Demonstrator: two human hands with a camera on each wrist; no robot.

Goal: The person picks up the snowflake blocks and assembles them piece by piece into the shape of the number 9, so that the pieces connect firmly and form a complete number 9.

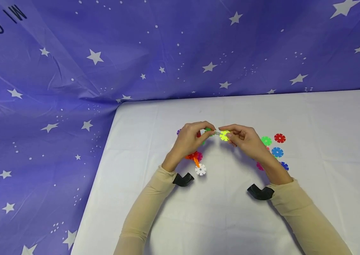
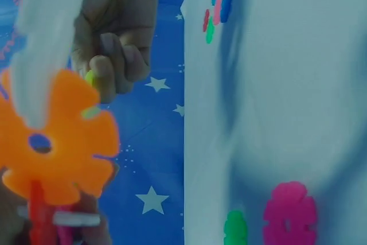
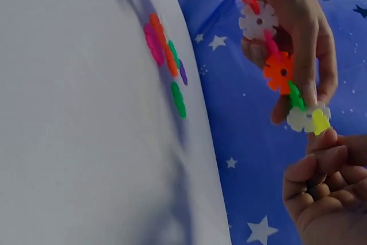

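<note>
My left hand (image 1: 190, 139) holds a chain of notched plastic discs. Orange discs (image 3: 279, 73), white discs and red, pink and green ones alternate along it. From that hand the chain hangs down to a white disc (image 1: 200, 169). At its other end, a whitish translucent disc (image 3: 298, 119) is between the left fingertips. My right hand (image 1: 246, 141) pinches a yellow disc (image 1: 224, 136), edge to edge with that whitish disc. Whether their slots are fully joined I cannot tell. In the left wrist view, a near orange disc (image 2: 86, 142) hides much of the left hand.
Loose discs lie right of the right hand, among them a red disc (image 1: 280, 138), a light blue disc (image 1: 277, 152) and a green disc (image 1: 266, 140). More lie around the left hand, including a magenta disc (image 2: 289, 216). A starry blue curtain (image 1: 167, 46) borders the white-covered table (image 1: 224, 219).
</note>
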